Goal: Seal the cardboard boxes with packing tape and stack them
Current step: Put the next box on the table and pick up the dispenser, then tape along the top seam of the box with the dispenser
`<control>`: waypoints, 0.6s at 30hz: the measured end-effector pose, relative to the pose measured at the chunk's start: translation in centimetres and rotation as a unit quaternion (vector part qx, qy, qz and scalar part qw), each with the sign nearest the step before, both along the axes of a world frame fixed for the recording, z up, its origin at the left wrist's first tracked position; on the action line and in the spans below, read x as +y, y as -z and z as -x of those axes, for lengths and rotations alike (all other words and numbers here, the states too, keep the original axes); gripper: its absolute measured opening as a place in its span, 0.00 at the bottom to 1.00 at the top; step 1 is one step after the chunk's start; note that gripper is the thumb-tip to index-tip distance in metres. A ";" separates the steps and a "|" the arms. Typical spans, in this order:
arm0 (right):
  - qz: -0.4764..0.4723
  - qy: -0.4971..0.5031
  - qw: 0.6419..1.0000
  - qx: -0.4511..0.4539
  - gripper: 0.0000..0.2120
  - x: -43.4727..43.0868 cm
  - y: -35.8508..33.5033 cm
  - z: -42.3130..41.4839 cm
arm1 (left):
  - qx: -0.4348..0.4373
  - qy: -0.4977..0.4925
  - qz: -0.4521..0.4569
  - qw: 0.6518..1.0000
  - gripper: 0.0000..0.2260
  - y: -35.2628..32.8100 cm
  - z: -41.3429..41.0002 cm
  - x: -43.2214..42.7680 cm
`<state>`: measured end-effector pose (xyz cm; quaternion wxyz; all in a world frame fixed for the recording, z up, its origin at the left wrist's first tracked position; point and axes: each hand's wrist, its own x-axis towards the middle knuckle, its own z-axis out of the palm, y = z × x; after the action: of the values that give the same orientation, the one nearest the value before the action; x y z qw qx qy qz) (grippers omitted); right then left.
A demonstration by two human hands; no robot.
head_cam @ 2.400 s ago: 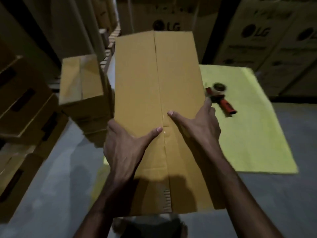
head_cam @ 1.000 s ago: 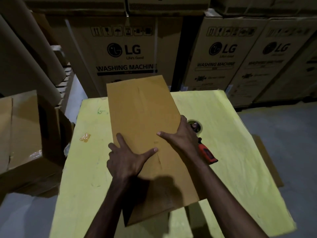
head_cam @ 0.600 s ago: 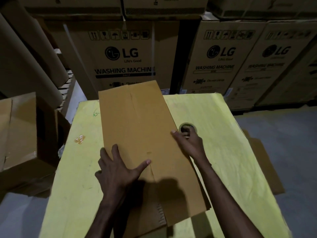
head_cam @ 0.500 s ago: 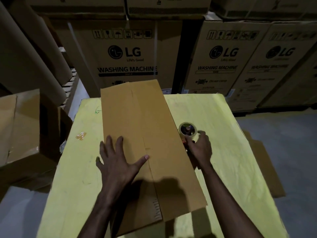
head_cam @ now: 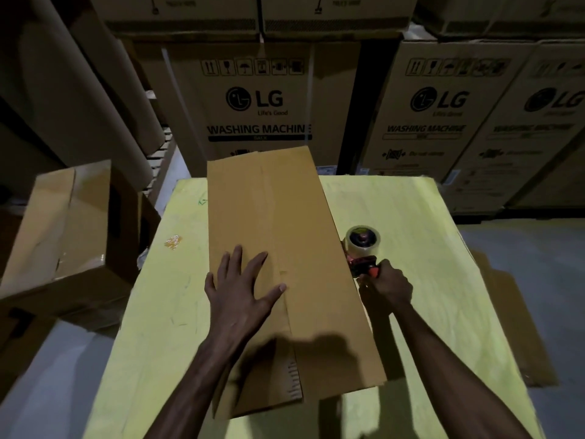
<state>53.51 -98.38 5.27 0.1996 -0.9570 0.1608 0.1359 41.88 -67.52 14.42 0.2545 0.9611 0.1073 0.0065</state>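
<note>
Left hand [head_cam: 243, 291] presses flat, fingers spread, on cardboard box [head_cam: 285, 236]; right hand [head_cam: 387, 288] grips tape dispenser [head_cam: 362, 248].

One view only: head-worn wide-angle camera, pitched forward and down, close over the yellow table [head_cam: 411, 217]. Centre frame: cardboard box [head_cam: 278, 217]. Far side filled by printed cartons [head_cam: 259, 106].

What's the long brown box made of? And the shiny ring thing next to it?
The long flat brown box looks like matte corrugated cardboard: fluted ridges show at its near cut edge. The glossy clear tape roll seems to be plastic film: light glints off it.
</note>
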 end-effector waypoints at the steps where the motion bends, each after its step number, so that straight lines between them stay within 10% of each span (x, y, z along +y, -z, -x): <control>1: 0.001 0.019 1.000 -0.003 0.23 0.0 -0.3 0.0 | 0.000 0.001 -0.001 1.000 0.33 0.0 0.0 0.1; 11: -0.116 0.238 0.960 -0.086 0.26 -3.0 -4.5 2.4 | -0.061 0.054 0.022 0.996 0.28 -0.6 -0.7 2.6; 18: -0.214 0.273 0.918 -0.190 0.18 0.9 -11.4 6.7 | -0.096 0.122 0.333 0.930 0.08 -4.3 -2.7 2.4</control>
<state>46.85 -97.52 16.70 0.4559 -0.8182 0.3416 -0.0773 44.60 -65.13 18.73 0.5680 0.8215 -0.0392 0.0316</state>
